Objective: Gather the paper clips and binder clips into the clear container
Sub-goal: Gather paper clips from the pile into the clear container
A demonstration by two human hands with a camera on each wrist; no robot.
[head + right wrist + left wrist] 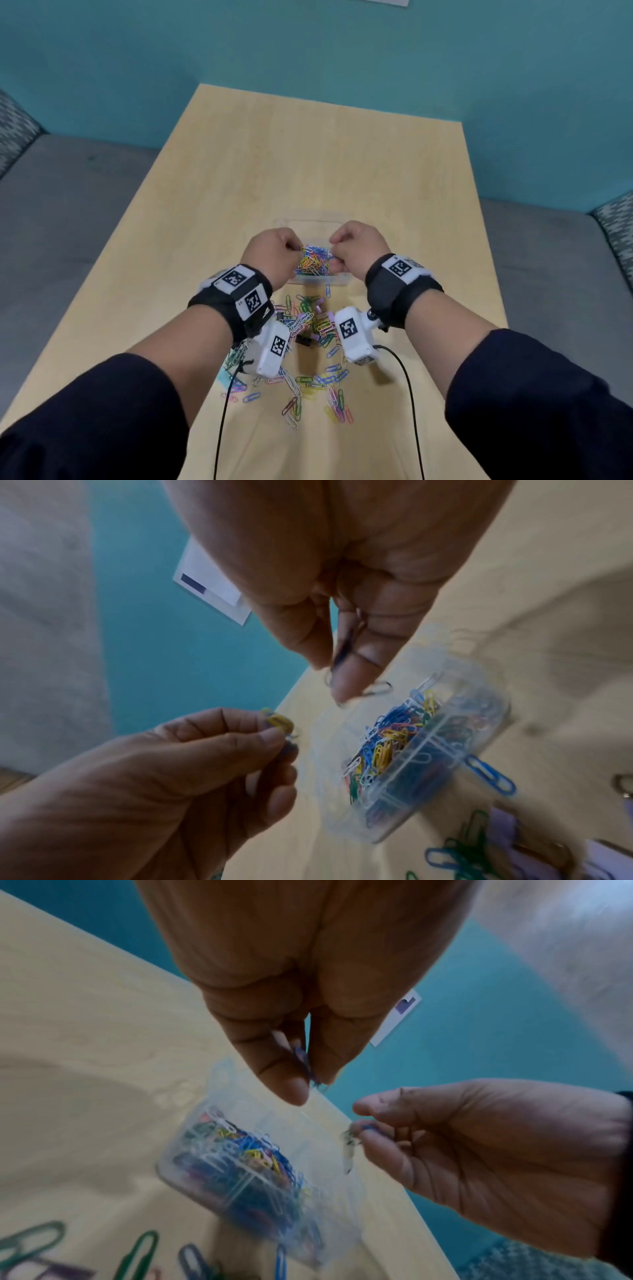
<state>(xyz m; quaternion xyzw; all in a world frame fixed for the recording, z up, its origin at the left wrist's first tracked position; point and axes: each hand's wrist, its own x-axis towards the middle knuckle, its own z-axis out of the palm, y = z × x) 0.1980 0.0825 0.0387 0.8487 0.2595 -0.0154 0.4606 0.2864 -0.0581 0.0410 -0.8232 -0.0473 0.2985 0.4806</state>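
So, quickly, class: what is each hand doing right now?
Left hand: closed, pinching paper clips over the clear container.
Right hand: closed, pinching paper clips too.

- My counter (308, 164): pale wood-look top, smooth and matt.
- Clear container (445, 750): glossy see-through plastic.
- Paper clips (310, 262): smooth coloured coating.
- My wrist straps (394, 291): black matt cloth.

sleeves (102, 421): dark navy | wristbands (229, 301): black, white tags, apparently square-coded | cables (222, 421): black
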